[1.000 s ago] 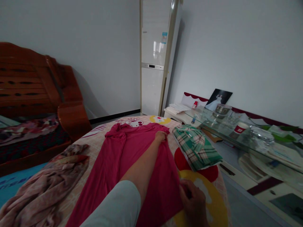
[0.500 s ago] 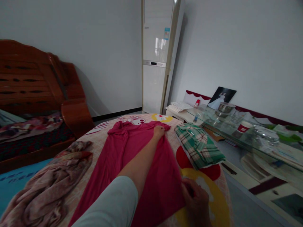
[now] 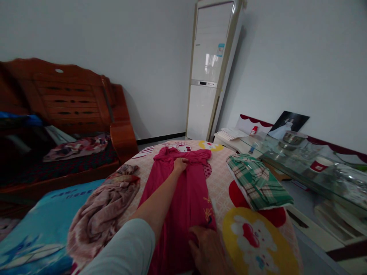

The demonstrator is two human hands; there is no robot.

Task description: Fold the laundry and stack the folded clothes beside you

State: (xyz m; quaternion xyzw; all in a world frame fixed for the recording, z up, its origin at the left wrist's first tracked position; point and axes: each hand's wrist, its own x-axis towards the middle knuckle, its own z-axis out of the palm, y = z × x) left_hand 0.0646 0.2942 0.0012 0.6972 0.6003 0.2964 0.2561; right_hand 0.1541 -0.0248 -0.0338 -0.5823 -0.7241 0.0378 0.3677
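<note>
A deep pink shirt [image 3: 174, 214] lies lengthwise on the bed-like patterned surface, its right side folded inward over the middle and gold embroidery showing near the right edge. At its far end, below the bunched collar and sleeves, my left hand [image 3: 180, 164] pinches the folded fabric, the arm reaching across the shirt. Nearer to me, my right hand [image 3: 208, 246] is closed with curled fingers on the lower part of the folded edge. A folded green plaid shirt [image 3: 259, 181] sits to the right, and a crumpled dusty-pink cloth [image 3: 103, 214] is heaped to the left.
A cartoon-print cover [image 3: 218, 183] lies under the clothes. Beyond its right edge stands a glass-topped cabinet [image 3: 289, 160] with a paper cup [image 3: 320, 164] and metal bowls. A wooden bench [image 3: 77, 103] is at left, a blue printed item [image 3: 48, 229] below it, and a tall air conditioner [image 3: 205, 76] behind.
Both hands have moved left across the shirt, bringing its right side over toward the middle. The embroidery has come into sight. My view has turned a little left.
</note>
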